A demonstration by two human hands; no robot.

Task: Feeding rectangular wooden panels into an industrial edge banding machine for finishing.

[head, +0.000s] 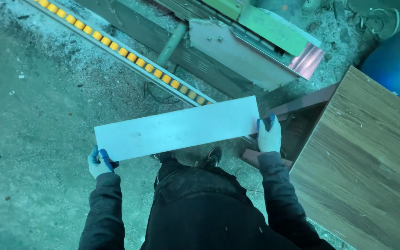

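The gloved left hand (99, 163) is gripping the left end of a long pale board (177, 128), fingers curled over its edge, while the gloved right hand (269, 137) is clasping the right end. A yellow roller rail (121, 48) is lying behind, with a wood-grain panel (366, 162) standing just right.

A roller rail (116, 46) with yellow rollers is seen running diagonally across the dusty floor (33, 115). A green and grey machine (251, 41) is set beside it. A wood-grain board (366, 162) lies at right, a blue rounded object (396, 65) behind it.
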